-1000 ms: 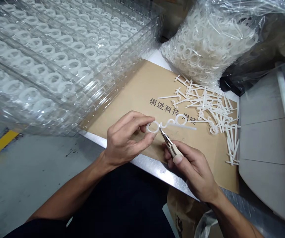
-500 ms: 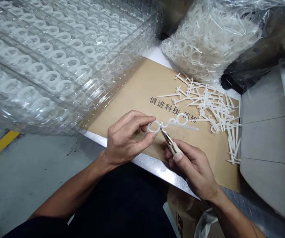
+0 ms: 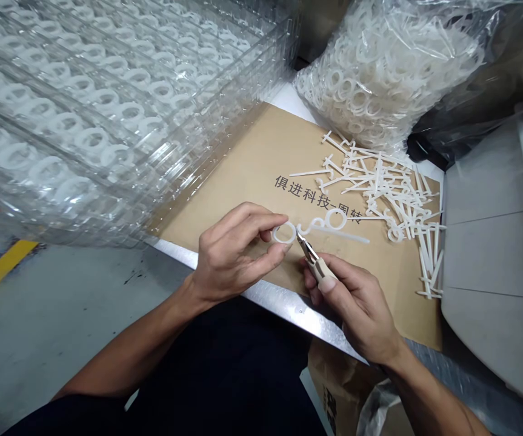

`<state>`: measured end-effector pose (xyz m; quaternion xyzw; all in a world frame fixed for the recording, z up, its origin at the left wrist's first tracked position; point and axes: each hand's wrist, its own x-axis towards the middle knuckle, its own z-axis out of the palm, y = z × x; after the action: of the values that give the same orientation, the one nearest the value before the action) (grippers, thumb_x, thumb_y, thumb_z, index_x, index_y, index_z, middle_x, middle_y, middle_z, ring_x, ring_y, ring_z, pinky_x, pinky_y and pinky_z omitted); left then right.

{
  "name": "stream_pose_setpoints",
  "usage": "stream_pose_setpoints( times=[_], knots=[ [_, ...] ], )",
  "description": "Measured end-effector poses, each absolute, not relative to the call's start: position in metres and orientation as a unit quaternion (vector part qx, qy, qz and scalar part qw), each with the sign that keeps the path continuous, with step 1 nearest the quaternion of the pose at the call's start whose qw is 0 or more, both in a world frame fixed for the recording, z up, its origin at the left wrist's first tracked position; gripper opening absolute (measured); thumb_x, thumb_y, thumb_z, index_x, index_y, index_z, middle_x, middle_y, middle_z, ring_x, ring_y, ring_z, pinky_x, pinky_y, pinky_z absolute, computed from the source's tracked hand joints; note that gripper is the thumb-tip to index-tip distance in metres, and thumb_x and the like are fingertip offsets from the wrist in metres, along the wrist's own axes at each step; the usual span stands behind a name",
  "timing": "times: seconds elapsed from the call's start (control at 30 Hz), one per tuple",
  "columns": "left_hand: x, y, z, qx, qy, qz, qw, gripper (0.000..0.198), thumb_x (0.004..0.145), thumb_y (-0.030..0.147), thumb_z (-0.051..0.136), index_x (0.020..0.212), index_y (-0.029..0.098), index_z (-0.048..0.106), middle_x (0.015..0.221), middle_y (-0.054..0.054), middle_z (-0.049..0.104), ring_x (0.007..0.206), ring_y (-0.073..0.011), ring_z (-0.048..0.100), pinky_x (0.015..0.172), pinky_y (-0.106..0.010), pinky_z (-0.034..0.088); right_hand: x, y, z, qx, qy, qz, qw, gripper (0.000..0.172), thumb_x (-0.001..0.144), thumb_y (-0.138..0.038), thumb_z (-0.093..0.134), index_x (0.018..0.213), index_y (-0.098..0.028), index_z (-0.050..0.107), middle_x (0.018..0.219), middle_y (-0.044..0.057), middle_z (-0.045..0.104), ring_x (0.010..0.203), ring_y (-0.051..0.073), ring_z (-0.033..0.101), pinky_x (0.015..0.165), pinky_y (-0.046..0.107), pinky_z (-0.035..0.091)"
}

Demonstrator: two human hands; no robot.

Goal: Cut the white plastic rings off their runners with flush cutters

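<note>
Between the thumb and fingers of my left hand (image 3: pixel 236 254) is a white plastic ring (image 3: pixel 283 242). A curved sprue (image 3: pixel 318 222) stretches to the right from it, with a second ring (image 3: pixel 336 228) and a straight rod (image 3: pixel 345 235) on it. My right hand (image 3: pixel 356 303) is wrapped around a pair of side cutters (image 3: pixel 314 260) with beige handles. Their jaws sit at the joint between the held ring and the sprue; whether the plastic there is cut through, I cannot tell.
Cut sprues (image 3: pixel 393 188) lie in a loose pile on the brown cardboard (image 3: pixel 238 175). Behind them stands a clear bag (image 3: pixel 379 79) of white rings. Stacked clear trays (image 3: pixel 152 175) holding rings rise at the left, and a grey bin (image 3: pixel 493 254) borders the right side.
The ring, its sprue and the cutter tips have shifted very slightly to the right. Both hands keep nearly the same position and grip.
</note>
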<state>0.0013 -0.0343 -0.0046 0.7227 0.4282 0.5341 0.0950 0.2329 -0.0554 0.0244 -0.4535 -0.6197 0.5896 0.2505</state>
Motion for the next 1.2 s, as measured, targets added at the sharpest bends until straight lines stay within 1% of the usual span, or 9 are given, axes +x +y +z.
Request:
stream_pose_setpoints(
  times=[0.33, 0.53, 0.77, 0.83, 0.9, 1.03, 1.2],
  knots=[
    [-0.0001, -0.0339, -0.0054, 0.723, 0.43, 0.531, 0.107, 0.027, 0.089, 0.014, 0.076, 0.116, 0.016, 0.073, 0.095, -0.005, 0.073, 0.076, -0.0106, 0.068, 0.068, -0.023, 0.06, 0.2309, -0.0542, 0.0266, -0.459, -0.63, 0.577, 0.242, 0.029, 0.11, -0.046, 0.051, 0.113, -0.022, 0.067, 0.089, 0.002, 0.06, 0.074, 0.017, 0.054, 0.064, 0.03, 0.045],
    [0.0003, -0.0328, -0.0039, 0.724, 0.429, 0.531, 0.103, 0.024, 0.091, 0.016, 0.075, 0.115, 0.018, 0.074, 0.094, -0.003, 0.074, 0.075, -0.0097, 0.068, 0.068, -0.021, 0.06, 0.2291, -0.0543, 0.0297, -0.459, -0.681, 0.524, 0.226, 0.028, 0.112, -0.04, 0.045, 0.105, -0.02, 0.064, 0.079, 0.0, 0.056, 0.068, 0.016, 0.05, 0.062, 0.031, 0.041],
    [0.0006, -0.0326, -0.0056, 0.718, 0.435, 0.53, 0.12, 0.023, 0.091, 0.016, 0.075, 0.114, 0.019, 0.074, 0.093, -0.002, 0.073, 0.074, -0.0091, 0.067, 0.067, -0.021, 0.058, 0.2275, -0.0526, 0.0282, -0.46, -0.715, 0.484, 0.206, 0.032, 0.113, -0.038, 0.04, 0.1, -0.019, 0.062, 0.078, 0.0, 0.055, 0.066, 0.016, 0.05, 0.064, 0.031, 0.041],
    [0.0003, -0.0322, -0.0063, 0.717, 0.433, 0.531, 0.126, 0.023, 0.091, 0.016, 0.076, 0.113, 0.019, 0.074, 0.092, -0.002, 0.073, 0.074, -0.0093, 0.066, 0.067, -0.022, 0.058, 0.2267, -0.0523, 0.0274, -0.462, -0.717, 0.48, 0.205, 0.031, 0.113, -0.038, 0.04, 0.102, -0.019, 0.062, 0.079, 0.0, 0.057, 0.067, 0.016, 0.051, 0.064, 0.031, 0.042],
    [0.0, -0.0318, -0.0065, 0.715, 0.429, 0.536, 0.129, 0.021, 0.091, 0.016, 0.075, 0.112, 0.019, 0.074, 0.091, -0.002, 0.073, 0.074, -0.0097, 0.066, 0.066, -0.022, 0.058, 0.2259, -0.0522, 0.0269, -0.467, -0.715, 0.479, 0.204, 0.032, 0.113, -0.038, 0.04, 0.102, -0.019, 0.063, 0.079, 0.001, 0.059, 0.066, 0.015, 0.052, 0.064, 0.031, 0.042],
    [-0.0007, -0.0316, -0.0069, 0.71, 0.431, 0.539, 0.14, 0.021, 0.09, 0.017, 0.076, 0.111, 0.019, 0.074, 0.091, -0.003, 0.073, 0.074, -0.01, 0.066, 0.065, -0.022, 0.057, 0.2246, -0.0517, 0.0255, -0.473, -0.702, 0.492, 0.204, 0.036, 0.114, -0.041, 0.039, 0.1, -0.019, 0.064, 0.076, 0.0, 0.057, 0.064, 0.015, 0.05, 0.061, 0.03, 0.041],
    [-0.0014, -0.0323, -0.0085, 0.697, 0.436, 0.551, 0.141, 0.023, 0.089, 0.019, 0.078, 0.112, 0.019, 0.075, 0.091, -0.003, 0.073, 0.078, -0.0116, 0.068, 0.067, -0.024, 0.057, 0.2269, -0.0508, 0.0213, -0.475, -0.653, 0.549, 0.217, 0.039, 0.112, -0.049, 0.043, 0.102, -0.019, 0.065, 0.079, 0.001, 0.057, 0.066, 0.016, 0.05, 0.058, 0.029, 0.041]
  ],
)
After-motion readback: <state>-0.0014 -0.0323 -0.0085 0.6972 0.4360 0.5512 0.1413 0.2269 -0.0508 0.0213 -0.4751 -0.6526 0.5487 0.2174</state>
